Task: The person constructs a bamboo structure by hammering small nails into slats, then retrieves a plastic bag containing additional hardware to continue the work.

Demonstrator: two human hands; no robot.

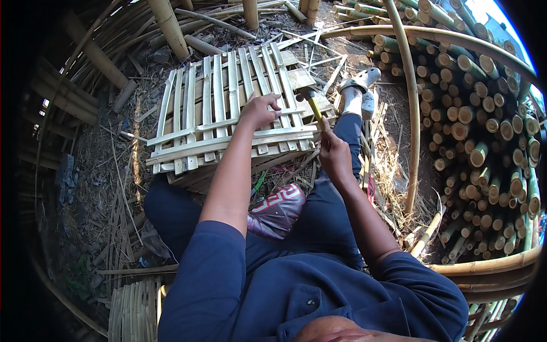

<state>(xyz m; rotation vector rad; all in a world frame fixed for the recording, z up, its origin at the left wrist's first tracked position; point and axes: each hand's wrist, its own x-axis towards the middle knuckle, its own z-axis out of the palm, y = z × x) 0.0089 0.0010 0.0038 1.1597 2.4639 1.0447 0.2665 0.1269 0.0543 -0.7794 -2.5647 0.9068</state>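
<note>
Bamboo throughout: pale split slats make up the lattice panel [228, 114], which lies flat on a stack of similar panels on the ground, just beyond the seated person's knees.

Right hand [333, 153], by the panel's near right corner: fingers clenched round the yellow handle of a hammer [309, 98], whose head is raised over the right edge.

Left hand [259, 111]: fingers curled down onto a slat near the right edge, pressing or pinching at it; whether a nail sits between them, I cannot tell.

Judgement: the blow is best kept short and square, with the left fingertips low and clear of the head, and the slat pinned so it cannot bounce.

Containers: none visible. Cut bamboo poles [484, 114] are stacked end-on at far right.
</note>
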